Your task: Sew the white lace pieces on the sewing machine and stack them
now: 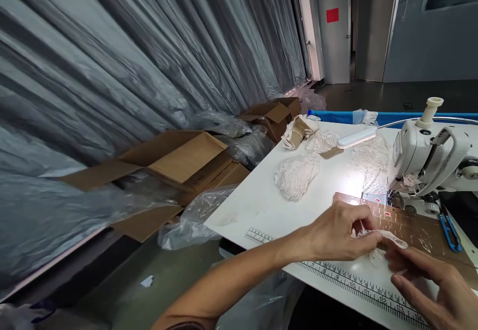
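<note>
1. Hands: two. Left hand (343,233): grip closed, pinching lace (396,239). Right hand (436,285): fingers at the same lace, thumb apart; cannot tell whether it grips.
2. Lace in hand: one white piece, held above the near edge of the tabletop (242,210).
3. Other lace: one loose pile (298,176) by the left edge; one banded bundle (297,133) at the far left corner.
4. Equipment: one sewing machine (429,156) at the right; one lamp (356,138), lit; one pair of blue snips (450,233) on the brown sheet (421,230).
5. Markings: ruler (358,286) along the near edge, figures 8 to 14 legible; two red arrows (387,214) near the machine; one red notice (332,15) on the door (332,46), wording illegible.
</note>
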A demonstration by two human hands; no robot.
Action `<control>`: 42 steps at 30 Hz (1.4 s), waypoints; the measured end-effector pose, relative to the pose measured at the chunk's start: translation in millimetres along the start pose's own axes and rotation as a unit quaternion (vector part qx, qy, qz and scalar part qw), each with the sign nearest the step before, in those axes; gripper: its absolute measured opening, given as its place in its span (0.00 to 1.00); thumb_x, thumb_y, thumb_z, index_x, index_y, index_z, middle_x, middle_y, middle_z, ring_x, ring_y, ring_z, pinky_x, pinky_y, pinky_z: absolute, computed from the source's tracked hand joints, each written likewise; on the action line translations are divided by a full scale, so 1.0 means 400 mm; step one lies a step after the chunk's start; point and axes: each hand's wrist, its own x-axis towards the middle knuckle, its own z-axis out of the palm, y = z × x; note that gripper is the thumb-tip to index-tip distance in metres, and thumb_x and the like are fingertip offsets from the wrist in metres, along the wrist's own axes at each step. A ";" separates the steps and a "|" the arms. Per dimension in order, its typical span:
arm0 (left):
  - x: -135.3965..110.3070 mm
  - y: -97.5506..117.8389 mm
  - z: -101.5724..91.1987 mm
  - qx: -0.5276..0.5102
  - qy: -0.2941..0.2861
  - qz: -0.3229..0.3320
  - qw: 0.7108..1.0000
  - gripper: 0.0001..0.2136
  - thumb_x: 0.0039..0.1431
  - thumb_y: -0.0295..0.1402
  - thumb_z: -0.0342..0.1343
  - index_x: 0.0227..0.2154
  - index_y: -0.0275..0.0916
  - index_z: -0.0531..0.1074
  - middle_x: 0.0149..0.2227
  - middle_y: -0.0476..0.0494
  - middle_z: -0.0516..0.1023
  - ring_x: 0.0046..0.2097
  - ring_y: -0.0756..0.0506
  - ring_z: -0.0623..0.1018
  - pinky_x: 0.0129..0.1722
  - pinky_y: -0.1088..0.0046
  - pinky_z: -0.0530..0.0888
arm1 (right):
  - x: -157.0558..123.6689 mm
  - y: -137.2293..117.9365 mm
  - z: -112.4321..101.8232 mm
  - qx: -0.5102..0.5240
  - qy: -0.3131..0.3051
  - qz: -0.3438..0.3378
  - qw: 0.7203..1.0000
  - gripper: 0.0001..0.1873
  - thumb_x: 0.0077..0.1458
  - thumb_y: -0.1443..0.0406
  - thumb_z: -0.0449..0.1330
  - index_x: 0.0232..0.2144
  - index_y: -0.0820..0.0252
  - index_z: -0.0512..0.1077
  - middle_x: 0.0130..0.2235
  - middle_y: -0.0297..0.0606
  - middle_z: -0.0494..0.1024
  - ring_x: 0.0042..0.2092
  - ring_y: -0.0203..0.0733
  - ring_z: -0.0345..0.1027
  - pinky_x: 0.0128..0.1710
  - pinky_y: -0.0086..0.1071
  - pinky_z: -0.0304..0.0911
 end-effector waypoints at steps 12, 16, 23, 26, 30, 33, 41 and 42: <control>0.021 0.016 -0.019 -0.191 -0.098 -0.089 0.973 0.08 0.56 0.35 0.57 0.29 0.36 0.69 0.28 0.50 0.73 0.29 0.53 0.73 0.28 0.80 0.72 | 0.053 -0.121 -0.019 0.172 -0.020 0.020 0.985 0.21 0.63 0.56 0.56 0.55 0.56 0.71 0.42 0.41 0.79 0.42 0.43 0.73 0.45 0.38 0.70; 0.051 -0.008 -0.056 -0.114 -0.068 -0.108 0.985 0.10 0.59 0.40 0.55 0.35 0.37 0.70 0.24 0.54 0.69 0.23 0.54 0.67 0.20 0.82 0.66 | 0.098 -0.086 -0.019 0.181 -0.003 0.042 0.983 0.18 0.61 0.56 0.56 0.48 0.60 0.75 0.34 0.38 0.78 0.33 0.39 0.70 0.31 0.31 0.67; 0.123 -0.091 -0.057 0.315 -0.038 0.019 0.948 0.07 0.62 0.25 0.49 0.39 0.34 0.72 0.40 0.39 0.77 0.34 0.48 0.76 0.27 0.76 0.71 | 0.205 -0.031 -0.048 0.012 0.101 0.145 0.984 0.14 0.59 0.56 0.59 0.27 0.60 0.73 0.23 0.36 0.73 0.25 0.38 0.66 0.26 0.30 0.60; 0.124 -0.117 -0.007 0.356 -0.058 0.142 0.922 0.12 0.64 0.21 0.43 0.39 0.33 0.72 0.45 0.37 0.76 0.35 0.48 0.77 0.28 0.75 0.73 | 0.213 -0.037 -0.059 -0.059 0.095 0.166 0.980 0.20 0.62 0.56 0.54 0.21 0.58 0.67 0.19 0.34 0.69 0.22 0.36 0.62 0.23 0.30 0.54; 0.095 -0.137 0.071 0.277 -0.076 0.273 0.918 0.10 0.70 0.30 0.46 0.42 0.33 0.71 0.44 0.38 0.76 0.42 0.45 0.78 0.41 0.66 0.79 | 0.194 -0.046 -0.064 -0.134 0.083 0.161 0.974 0.20 0.63 0.56 0.53 0.20 0.57 0.66 0.18 0.33 0.67 0.21 0.37 0.61 0.22 0.30 0.49; 0.084 -0.164 0.091 0.295 -0.044 0.288 0.910 0.13 0.71 0.36 0.47 0.48 0.32 0.69 0.48 0.33 0.75 0.48 0.39 0.76 0.50 0.51 0.76 | 0.179 -0.051 -0.062 -0.157 0.077 0.142 0.974 0.15 0.61 0.57 0.54 0.27 0.57 0.72 0.21 0.34 0.73 0.22 0.38 0.64 0.23 0.29 0.51; 0.106 -0.212 0.045 0.278 -0.016 0.317 0.907 0.14 0.70 0.39 0.47 0.50 0.34 0.68 0.52 0.33 0.74 0.48 0.40 0.76 0.53 0.47 0.73 | 0.149 -0.061 -0.032 -0.146 0.126 0.097 0.976 0.11 0.59 0.61 0.57 0.39 0.59 0.76 0.26 0.35 0.77 0.26 0.38 0.69 0.26 0.30 0.61; 0.104 -0.204 0.049 0.274 0.006 0.323 0.906 0.12 0.70 0.37 0.47 0.48 0.34 0.68 0.50 0.34 0.75 0.47 0.41 0.76 0.50 0.51 0.75 | 0.145 -0.060 -0.024 -0.150 0.134 0.084 0.976 0.10 0.59 0.62 0.56 0.39 0.59 0.75 0.28 0.36 0.77 0.27 0.38 0.70 0.27 0.30 0.62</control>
